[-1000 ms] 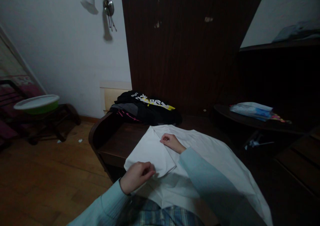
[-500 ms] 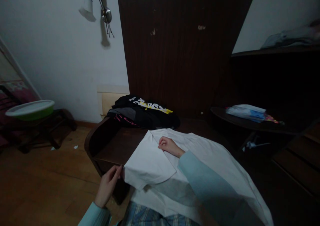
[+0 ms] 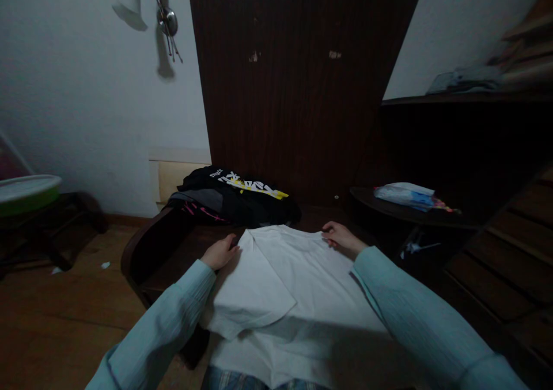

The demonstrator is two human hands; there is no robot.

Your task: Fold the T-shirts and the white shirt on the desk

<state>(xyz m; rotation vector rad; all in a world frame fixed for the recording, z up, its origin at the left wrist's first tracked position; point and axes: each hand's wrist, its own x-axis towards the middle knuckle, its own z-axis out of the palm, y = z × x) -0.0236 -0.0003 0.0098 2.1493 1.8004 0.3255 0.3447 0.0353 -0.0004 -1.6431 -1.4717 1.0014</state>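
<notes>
We rest our left hand (image 3: 219, 253) and right hand (image 3: 341, 238), both loosely curled and holding nothing, on the white shirt's (image 3: 285, 275) far corners; dark clothes (image 3: 235, 197) lie beyond.

Both my hands now at the far corners of the shirt

My left hand (image 3: 219, 253) leaves the near fold edge, where it was pinching a second ago, and now rests at the far left corner of the white shirt (image 3: 285, 275). My right hand (image 3: 341, 237) moves off the middle of the cloth to the far right corner. The view swings right, pushing the green basin (image 3: 26, 191) to the left edge.
</notes>
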